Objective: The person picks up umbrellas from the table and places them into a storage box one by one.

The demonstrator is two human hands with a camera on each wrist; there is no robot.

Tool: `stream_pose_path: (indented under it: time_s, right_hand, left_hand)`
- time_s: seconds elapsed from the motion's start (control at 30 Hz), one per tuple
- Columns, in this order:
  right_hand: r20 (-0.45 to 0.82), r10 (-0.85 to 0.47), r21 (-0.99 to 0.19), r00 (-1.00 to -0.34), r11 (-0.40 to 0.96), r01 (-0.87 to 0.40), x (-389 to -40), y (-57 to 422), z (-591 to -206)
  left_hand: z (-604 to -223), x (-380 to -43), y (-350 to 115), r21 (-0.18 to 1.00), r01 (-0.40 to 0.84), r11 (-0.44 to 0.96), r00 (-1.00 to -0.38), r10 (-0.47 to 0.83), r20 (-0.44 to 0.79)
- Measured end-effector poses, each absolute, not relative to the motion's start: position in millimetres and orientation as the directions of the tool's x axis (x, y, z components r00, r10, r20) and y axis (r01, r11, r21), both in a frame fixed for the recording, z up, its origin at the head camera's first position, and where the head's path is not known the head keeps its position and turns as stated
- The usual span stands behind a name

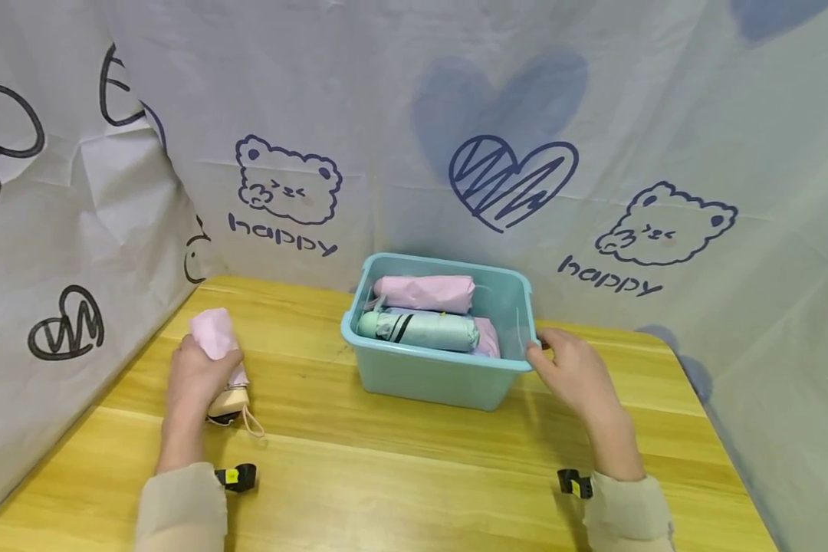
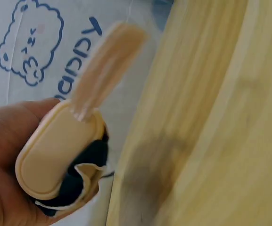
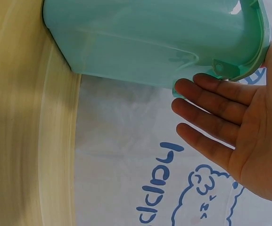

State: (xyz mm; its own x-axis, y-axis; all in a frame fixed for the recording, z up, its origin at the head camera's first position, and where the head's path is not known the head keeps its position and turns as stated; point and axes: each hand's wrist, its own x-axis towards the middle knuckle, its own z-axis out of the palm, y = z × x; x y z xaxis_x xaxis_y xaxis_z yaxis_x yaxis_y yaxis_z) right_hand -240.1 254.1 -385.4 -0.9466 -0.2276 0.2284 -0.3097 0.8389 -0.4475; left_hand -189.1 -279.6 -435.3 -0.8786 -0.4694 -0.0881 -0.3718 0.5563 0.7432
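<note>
My left hand grips a folded pink umbrella over the left side of the table. In the left wrist view, the umbrella's flat cream handle end faces the camera, with a blurred wrist strap standing out from it and dark cloth along one side. At the right end of a light blue plastic bin, my right hand has its thumb at the rim. Its other fingers stretch out straight beside the bin's outer wall. Inside the bin lie a pink umbrella and a mint green umbrella.
Another pink and lavender piece shows partly under the mint umbrella. The bin stands near the back edge of the wooden table. White sheets printed with bears and hearts hang behind the table and along its sides.
</note>
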Motion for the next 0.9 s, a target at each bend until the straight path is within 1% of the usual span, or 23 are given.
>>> stream_pose_path:
  time_s: [0.17,0.37,0.67,0.77,0.9]
  right_hand:
    - [0.223,-0.23,-0.449,-0.947,0.838,-0.309,-239.4,254.7,-385.8]
    - [0.246,-0.23,-0.446,-0.942,0.836,-0.321,-241.1,255.1,-387.8]
    - [0.258,-0.233,-0.446,-0.937,0.832,-0.33,-241.4,254.3,-390.5]
    - [0.255,-0.23,-0.447,-0.939,0.833,-0.325,-241.0,254.7,-389.6]
    - [0.248,-0.227,-0.444,-0.942,0.837,-0.319,-241.2,254.5,-388.1]
  left_hand:
    - [-431.8,-197.5,-262.3,0.802,-0.286,0.524,-0.887,-0.461,-0.015]
    - [-417.9,-205.8,-240.5,0.869,-0.175,0.462,-0.887,-0.457,0.065]
    - [-391.7,-215.7,-209.9,0.89,-0.072,0.45,-0.9,-0.414,0.137]
    - [-383.2,-222.1,-201.2,0.899,-0.02,0.438,-0.912,-0.377,0.164]
    - [-372.6,-231.1,-191.6,0.887,0.05,0.46,-0.922,-0.319,0.218]
